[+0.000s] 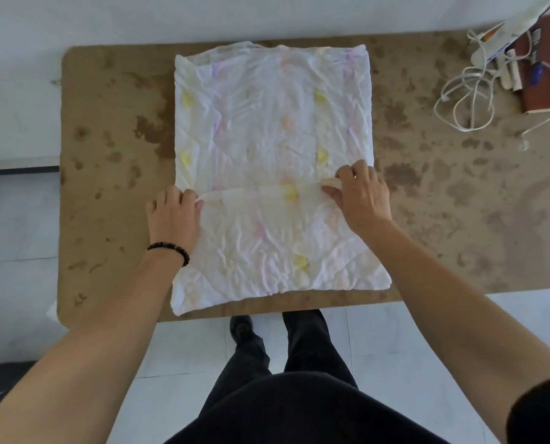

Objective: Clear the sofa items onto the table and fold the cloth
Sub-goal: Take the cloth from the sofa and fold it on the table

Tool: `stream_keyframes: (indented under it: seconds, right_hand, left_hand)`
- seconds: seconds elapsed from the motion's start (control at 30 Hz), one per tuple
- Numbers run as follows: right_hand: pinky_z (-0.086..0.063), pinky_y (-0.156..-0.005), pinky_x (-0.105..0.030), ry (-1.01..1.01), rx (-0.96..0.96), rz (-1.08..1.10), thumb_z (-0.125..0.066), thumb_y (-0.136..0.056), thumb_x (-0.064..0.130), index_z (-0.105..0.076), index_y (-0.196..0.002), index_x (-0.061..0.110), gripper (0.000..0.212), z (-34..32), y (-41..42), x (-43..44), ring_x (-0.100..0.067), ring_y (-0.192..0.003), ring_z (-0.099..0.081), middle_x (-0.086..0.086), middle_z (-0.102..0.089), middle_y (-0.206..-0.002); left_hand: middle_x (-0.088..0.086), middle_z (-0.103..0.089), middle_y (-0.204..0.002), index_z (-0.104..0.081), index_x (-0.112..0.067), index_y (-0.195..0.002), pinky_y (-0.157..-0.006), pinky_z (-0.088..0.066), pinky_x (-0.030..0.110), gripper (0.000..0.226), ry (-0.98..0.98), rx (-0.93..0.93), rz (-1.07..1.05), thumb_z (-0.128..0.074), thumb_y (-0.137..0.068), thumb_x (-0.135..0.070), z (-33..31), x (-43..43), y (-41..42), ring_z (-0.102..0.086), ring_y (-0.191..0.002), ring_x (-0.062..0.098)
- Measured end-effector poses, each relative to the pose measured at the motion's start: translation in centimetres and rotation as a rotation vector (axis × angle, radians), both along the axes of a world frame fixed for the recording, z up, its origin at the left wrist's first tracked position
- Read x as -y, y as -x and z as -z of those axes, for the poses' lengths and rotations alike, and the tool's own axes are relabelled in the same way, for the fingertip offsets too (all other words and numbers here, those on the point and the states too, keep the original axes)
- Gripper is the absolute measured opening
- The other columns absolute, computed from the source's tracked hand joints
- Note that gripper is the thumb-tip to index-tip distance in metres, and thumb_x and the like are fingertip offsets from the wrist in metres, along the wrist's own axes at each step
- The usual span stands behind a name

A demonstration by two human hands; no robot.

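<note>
A crumpled white cloth point(267, 123) with faint yellow and pink marks lies spread on the brown stained table point(113, 123). Its near part is folded up over itself, and the folded edge runs across the cloth's middle. My left hand point(172, 216), with a dark bead bracelet on the wrist, pinches that edge at the cloth's left side. My right hand point(358, 195) pinches the same edge at the right side. Both hands sit low, close to the table.
At the table's far right corner lie a brown book point(546, 88), a tangled white cable point(469, 91), a white tube-like item point(507, 40) and some pens point(538, 73). A white tiled floor and my dark trousers show below the table's near edge.
</note>
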State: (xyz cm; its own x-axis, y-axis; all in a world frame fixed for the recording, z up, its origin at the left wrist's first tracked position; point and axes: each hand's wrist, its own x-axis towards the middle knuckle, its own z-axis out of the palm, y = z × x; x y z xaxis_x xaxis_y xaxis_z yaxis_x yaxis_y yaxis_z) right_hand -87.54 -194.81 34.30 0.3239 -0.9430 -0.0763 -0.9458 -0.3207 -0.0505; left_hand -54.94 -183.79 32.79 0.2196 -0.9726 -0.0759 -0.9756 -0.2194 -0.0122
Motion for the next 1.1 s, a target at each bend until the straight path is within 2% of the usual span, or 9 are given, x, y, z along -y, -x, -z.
stream_keyframes:
  seconds: [0.1,0.27,0.47,0.57,0.63,0.7,0.77,0.9,1.1]
  right_hand:
    - [-0.046,-0.077,-0.042,-0.082,-0.123,-0.067,-0.043,-0.096,0.054,-0.053,-0.123,0.013,0.050,1.6,-0.4,0.8,-0.030,-0.092,-0.055,-0.011,-0.056,-0.108]
    - [-0.042,-0.058,-0.037,-0.027,-0.114,-0.092,-0.038,-0.094,0.061,-0.057,-0.092,0.010,0.054,2.0,2.3,1.2,-0.027,-0.062,-0.054,-0.007,-0.055,-0.073]
    - [-0.031,-0.047,-0.029,-0.057,-0.108,0.020,-0.040,-0.094,0.063,-0.051,-0.098,0.008,0.057,1.9,3.7,3.7,-0.024,-0.054,-0.044,-0.009,-0.050,-0.081]
    - [-0.038,-0.053,-0.034,-0.115,-0.060,0.088,-0.042,-0.093,0.063,-0.050,-0.107,0.009,0.056,2.8,2.8,4.7,-0.028,-0.065,-0.051,-0.011,-0.050,-0.093]
    - [-0.045,-0.069,-0.040,-0.158,0.001,0.148,-0.043,-0.095,0.059,-0.049,-0.119,0.011,0.054,3.0,2.5,4.4,-0.032,-0.087,-0.057,-0.013,-0.051,-0.106]
    - [-0.038,-0.099,-0.047,-0.107,0.064,0.162,-0.049,-0.097,0.047,-0.038,-0.142,0.013,0.057,2.9,2.3,2.6,-0.037,-0.118,-0.048,-0.019,-0.044,-0.133]
    - [-0.019,-0.116,-0.052,-0.006,0.133,0.144,-0.049,-0.096,0.035,-0.022,-0.153,0.013,0.067,2.1,2.0,-0.8,-0.041,-0.141,-0.025,-0.025,-0.021,-0.155]
    - [-0.007,-0.121,-0.054,-0.050,0.270,0.052,-0.038,-0.102,0.036,-0.017,-0.156,0.014,0.062,1.6,-1.8,-9.5,-0.038,-0.150,0.000,-0.021,-0.001,-0.162]
    - [-0.009,-0.121,-0.050,-0.225,0.089,-0.220,-0.027,-0.098,0.063,-0.016,-0.156,0.032,0.066,5.3,-2.1,-13.6,-0.029,-0.151,0.000,-0.010,-0.002,-0.164]
  left_hand:
    - [0.016,-0.058,-0.097,-0.058,-0.007,-0.104,-0.072,-0.037,0.045,0.024,-0.079,0.024,-0.001,-0.050,-0.097,-0.028,1.0,0.4,0.7,-0.052,-0.086,0.035]
    - [0.012,-0.052,-0.064,-0.050,-0.006,-0.088,-0.048,-0.032,0.033,0.037,-0.025,0.076,0.147,-0.029,-0.104,-0.031,1.1,1.2,0.5,-0.047,-0.052,0.028]
    - [0.013,-0.047,-0.066,-0.049,-0.005,-0.090,-0.042,-0.025,0.027,0.035,0.055,0.084,0.225,-0.033,-0.103,-0.033,0.7,5.7,-0.6,-0.037,-0.048,0.025]
    - [0.018,-0.051,-0.075,-0.051,-0.003,-0.100,-0.046,-0.038,0.037,0.035,0.013,0.061,0.157,-0.035,-0.101,-0.035,1.5,7.4,-0.2,-0.042,-0.058,0.028]
    - [0.021,-0.053,-0.090,-0.048,-0.004,-0.117,-0.066,-0.047,0.048,0.036,0.003,0.091,0.042,-0.042,-0.100,-0.036,1.5,7.4,1.0,-0.050,-0.077,0.034]
    - [0.024,-0.048,-0.118,-0.035,-0.008,-0.136,-0.095,-0.036,0.056,0.049,0.014,0.118,-0.086,-0.041,-0.099,-0.039,1.0,6.0,3.2,-0.046,-0.111,0.041]
    - [0.023,-0.036,-0.141,-0.030,-0.011,-0.144,-0.109,-0.018,0.058,0.054,0.097,0.004,-0.155,-0.035,-0.100,-0.042,-0.2,3.2,6.1,-0.030,-0.134,0.042]
    - [0.019,-0.021,-0.156,-0.031,-0.019,-0.149,-0.115,-0.007,0.059,0.053,0.104,-0.175,-0.066,-0.032,-0.101,-0.043,-1.1,-4.5,11.0,-0.012,-0.147,0.035]
    - [0.012,0.009,-0.161,-0.001,-0.038,-0.152,-0.109,-0.004,0.070,0.068,-0.258,-0.096,0.013,-0.010,-0.092,-0.068,3.3,-8.6,8.9,0.010,-0.147,0.035]
